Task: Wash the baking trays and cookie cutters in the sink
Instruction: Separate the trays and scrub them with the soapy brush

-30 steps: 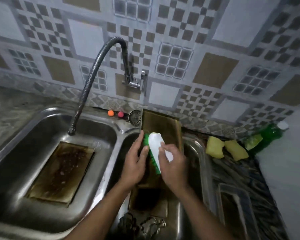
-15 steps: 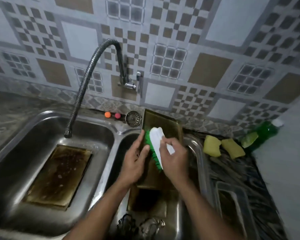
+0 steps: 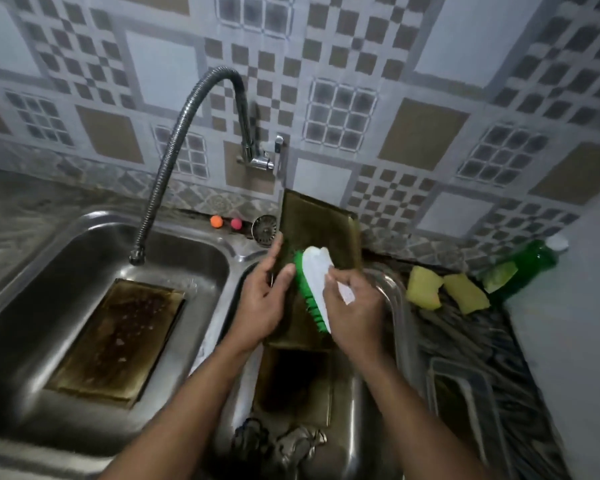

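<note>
A brown stained baking tray (image 3: 321, 230) leans tilted in the right sink basin, its top against the tiled wall. My left hand (image 3: 264, 299) grips its left edge. My right hand (image 3: 355, 306) holds a white scrub brush with green bristles (image 3: 314, 280), bristles against the tray's face. A second stained tray (image 3: 118, 339) lies flat in the left basin. Another tray (image 3: 291, 386) lies under the tilted one. Metal cookie cutters (image 3: 281, 441) sit at the near end of the right basin.
A flexible faucet hose (image 3: 168, 161) arches over the left basin. Two yellow sponges (image 3: 445, 292) and a green soap bottle (image 3: 525, 263) lie on the right counter, with a clear container (image 3: 465, 407) nearer. Two small balls (image 3: 226, 222) and a drain strainer (image 3: 264, 229) sit behind the sinks.
The brush in my right hand has slid slightly along the tilted tray. My left hand keeps its grip on the tray's edge. The view shifted a little.
</note>
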`<action>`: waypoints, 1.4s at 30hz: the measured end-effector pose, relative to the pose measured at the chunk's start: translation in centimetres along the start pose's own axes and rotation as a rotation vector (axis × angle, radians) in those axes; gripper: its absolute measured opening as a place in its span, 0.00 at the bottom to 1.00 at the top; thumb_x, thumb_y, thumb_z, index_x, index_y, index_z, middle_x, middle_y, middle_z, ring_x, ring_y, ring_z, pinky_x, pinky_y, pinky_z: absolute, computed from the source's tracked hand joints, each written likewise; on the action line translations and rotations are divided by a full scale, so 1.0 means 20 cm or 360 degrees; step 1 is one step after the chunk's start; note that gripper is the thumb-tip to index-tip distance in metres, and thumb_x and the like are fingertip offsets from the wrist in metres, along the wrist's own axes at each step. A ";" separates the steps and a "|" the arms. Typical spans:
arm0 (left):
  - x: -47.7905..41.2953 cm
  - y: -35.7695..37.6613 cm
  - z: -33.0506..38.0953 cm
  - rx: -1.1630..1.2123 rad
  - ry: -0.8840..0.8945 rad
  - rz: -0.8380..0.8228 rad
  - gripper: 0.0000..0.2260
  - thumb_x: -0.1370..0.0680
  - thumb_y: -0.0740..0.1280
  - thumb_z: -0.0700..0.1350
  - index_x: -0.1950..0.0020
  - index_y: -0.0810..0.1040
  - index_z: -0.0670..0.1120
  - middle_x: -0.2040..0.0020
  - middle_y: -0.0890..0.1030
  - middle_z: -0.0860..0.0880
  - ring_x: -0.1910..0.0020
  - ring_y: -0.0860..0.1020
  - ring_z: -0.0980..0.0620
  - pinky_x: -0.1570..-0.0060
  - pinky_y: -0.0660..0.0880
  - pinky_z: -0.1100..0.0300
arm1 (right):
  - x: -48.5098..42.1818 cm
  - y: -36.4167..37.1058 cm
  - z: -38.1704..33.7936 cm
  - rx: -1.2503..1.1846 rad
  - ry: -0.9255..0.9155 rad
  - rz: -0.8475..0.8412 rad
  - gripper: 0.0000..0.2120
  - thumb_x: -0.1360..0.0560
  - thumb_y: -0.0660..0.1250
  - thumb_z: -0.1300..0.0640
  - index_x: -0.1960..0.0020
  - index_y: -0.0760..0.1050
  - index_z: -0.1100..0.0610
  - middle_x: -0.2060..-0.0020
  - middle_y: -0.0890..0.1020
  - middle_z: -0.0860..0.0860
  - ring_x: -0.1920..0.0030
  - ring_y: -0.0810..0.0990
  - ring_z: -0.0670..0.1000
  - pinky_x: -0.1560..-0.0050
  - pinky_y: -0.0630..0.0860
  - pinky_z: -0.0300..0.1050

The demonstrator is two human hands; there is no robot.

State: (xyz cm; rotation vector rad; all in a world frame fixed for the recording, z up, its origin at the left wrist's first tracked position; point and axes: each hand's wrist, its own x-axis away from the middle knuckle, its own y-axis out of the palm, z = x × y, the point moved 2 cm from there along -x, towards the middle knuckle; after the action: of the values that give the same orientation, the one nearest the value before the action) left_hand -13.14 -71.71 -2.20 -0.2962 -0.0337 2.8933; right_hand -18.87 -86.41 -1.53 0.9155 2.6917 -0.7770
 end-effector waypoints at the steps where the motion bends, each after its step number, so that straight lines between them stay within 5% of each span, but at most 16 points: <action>1: 0.00 -0.02 0.00 -0.0021 0.0014 0.0022 0.24 0.18 0.62 0.38 0.22 0.63 0.45 0.31 0.74 0.54 0.37 0.72 0.71 0.39 0.68 0.74 | 0.04 -0.02 0.04 0.0005 -0.0014 0.0026 0.05 0.25 0.69 0.56 0.52 0.83 0.55 0.56 0.83 0.41 0.53 0.78 0.31 0.52 0.72 0.27; 3: 0.03 -0.04 -0.01 -0.0077 0.0033 -0.0029 0.24 0.18 0.63 0.39 0.22 0.63 0.45 0.29 0.72 0.55 0.32 0.71 0.66 0.32 0.68 0.67 | 0.04 -0.07 0.11 0.0030 0.0036 0.0130 0.04 0.24 0.70 0.56 0.52 0.83 0.55 0.57 0.83 0.42 0.54 0.80 0.35 0.54 0.75 0.33; 7: 0.14 0.04 -0.06 -0.0060 -0.0021 -0.0329 0.25 0.19 0.65 0.44 0.22 0.63 0.51 0.24 0.68 0.55 0.25 0.65 0.59 0.26 0.64 0.56 | -0.15 -0.12 0.11 0.0034 0.0232 0.0334 0.07 0.22 0.67 0.57 0.49 0.82 0.58 0.51 0.83 0.48 0.50 0.78 0.42 0.57 0.67 0.20; 10: 0.13 0.10 -0.06 -0.0034 -0.0039 -0.0317 0.26 0.19 0.66 0.46 0.22 0.63 0.52 0.25 0.69 0.56 0.26 0.66 0.61 0.27 0.64 0.61 | -0.24 -0.06 0.02 0.0008 0.0212 0.0369 0.07 0.23 0.67 0.56 0.50 0.82 0.58 0.52 0.84 0.49 0.50 0.80 0.46 0.56 0.69 0.26; 16: 0.02 0.02 -0.05 0.0001 -0.0056 -0.0011 0.25 0.19 0.65 0.43 0.22 0.63 0.50 0.32 0.73 0.63 0.32 0.71 0.66 0.36 0.68 0.70 | 0.05 0.04 -0.05 0.0047 -0.0092 -0.0022 0.10 0.26 0.67 0.47 0.52 0.82 0.52 0.55 0.85 0.45 0.56 0.81 0.41 0.57 0.74 0.33; 19: 0.08 0.00 -0.06 0.0031 -0.0081 -0.0020 0.26 0.19 0.65 0.43 0.22 0.63 0.50 0.31 0.72 0.65 0.31 0.71 0.65 0.32 0.70 0.62 | 0.03 -0.06 0.05 0.0077 0.0035 0.0081 0.05 0.25 0.70 0.54 0.52 0.83 0.53 0.54 0.85 0.46 0.52 0.81 0.44 0.58 0.72 0.27; 23: 0.15 0.09 -0.08 -0.0013 -0.0053 -0.0280 0.27 0.20 0.65 0.48 0.22 0.62 0.53 0.25 0.68 0.58 0.26 0.66 0.61 0.25 0.64 0.51 | -0.18 -0.12 0.04 0.0136 0.0227 0.0320 0.08 0.23 0.67 0.54 0.48 0.83 0.55 0.51 0.84 0.51 0.49 0.80 0.48 0.55 0.71 0.36; 25: 0.13 0.14 -0.05 -0.0073 -0.0008 -0.0272 0.27 0.20 0.64 0.50 0.22 0.62 0.53 0.25 0.69 0.56 0.26 0.67 0.59 0.26 0.65 0.50 | -0.22 -0.08 -0.05 0.0056 0.0165 0.0355 0.06 0.24 0.67 0.56 0.50 0.82 0.56 0.51 0.85 0.52 0.50 0.80 0.47 0.54 0.69 0.27; 31: -0.06 0.04 0.03 -0.0031 0.0055 0.0050 0.24 0.17 0.60 0.49 0.21 0.61 0.49 0.26 0.71 0.49 0.27 0.69 0.55 0.27 0.66 0.54 | 0.08 -0.05 -0.08 0.0049 -0.0053 0.0107 0.05 0.24 0.69 0.54 0.51 0.83 0.52 0.55 0.83 0.41 0.53 0.80 0.37 0.54 0.72 0.26; 35: 0.00 0.03 0.02 -0.0089 0.0096 -0.0117 0.23 0.17 0.59 0.48 0.21 0.61 0.48 0.27 0.72 0.50 0.28 0.69 0.58 0.28 0.65 0.63 | -0.05 -0.15 0.05 0.0074 0.0137 0.0276 0.05 0.23 0.68 0.54 0.51 0.82 0.53 0.58 0.80 0.41 0.55 0.79 0.42 0.57 0.74 0.37; 39: 0.04 0.15 0.02 -0.0114 0.0124 -0.0240 0.23 0.18 0.58 0.52 0.22 0.62 0.52 0.26 0.71 0.45 0.26 0.68 0.52 0.26 0.64 0.52 | -0.15 -0.08 -0.09 -0.0003 0.0113 0.0366 0.05 0.23 0.68 0.56 0.53 0.82 0.55 0.59 0.80 0.43 0.56 0.77 0.41 0.58 0.67 0.22; 42: -0.02 0.14 0.02 -0.0026 0.0076 -0.0035 0.23 0.17 0.54 0.57 0.23 0.62 0.54 0.25 0.70 0.51 0.26 0.68 0.57 0.25 0.64 0.49 | -0.05 0.01 -0.17 -0.0039 -0.0027 0.0185 0.04 0.24 0.69 0.55 0.56 0.81 0.53 0.62 0.82 0.42 0.60 0.78 0.41 0.60 0.68 0.25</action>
State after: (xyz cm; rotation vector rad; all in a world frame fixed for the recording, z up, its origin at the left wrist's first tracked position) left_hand -13.47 -74.45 -1.88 -0.3656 -0.0523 2.8643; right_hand -18.05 -85.01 1.56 1.0444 2.6005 -0.7223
